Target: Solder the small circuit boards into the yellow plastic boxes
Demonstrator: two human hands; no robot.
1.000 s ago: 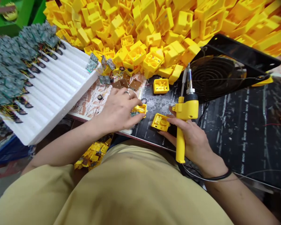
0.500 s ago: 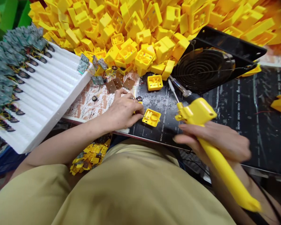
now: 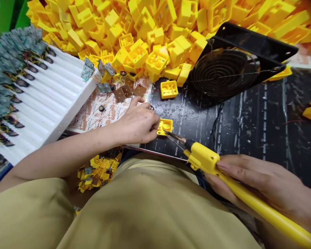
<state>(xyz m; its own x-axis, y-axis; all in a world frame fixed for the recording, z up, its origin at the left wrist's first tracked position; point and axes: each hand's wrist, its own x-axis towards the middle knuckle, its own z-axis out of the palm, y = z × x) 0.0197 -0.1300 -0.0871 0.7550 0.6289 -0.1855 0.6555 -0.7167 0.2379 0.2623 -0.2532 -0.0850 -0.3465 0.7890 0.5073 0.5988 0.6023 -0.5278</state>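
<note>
My right hand (image 3: 264, 186) is wrapped round the yellow handle of a soldering iron (image 3: 202, 157). The iron's dark tip and a thin rod beside it reach down into a small open yellow plastic case (image 3: 168, 123) on the black bench. My left hand (image 3: 142, 121) is closed at the case's left edge, steadying it between curled fingers; the fingertips are partly hidden. Just behind the left knuckles a small round speaker (image 3: 151, 108) shows in part. A second open yellow case (image 3: 169, 89) sits farther back.
A heap of yellow cases (image 3: 155, 38) fills the back. A black fan (image 3: 223, 69) leans at the back right. On the left, a white foam tray (image 3: 64, 93) bears rows of circuit boards with wired speakers. Brown boards (image 3: 123, 92) lie near the left hand.
My right hand has brought the soldering iron down and left, from above the bench to inside the case. My left hand has drawn close against the case, which sits slightly farther left.
</note>
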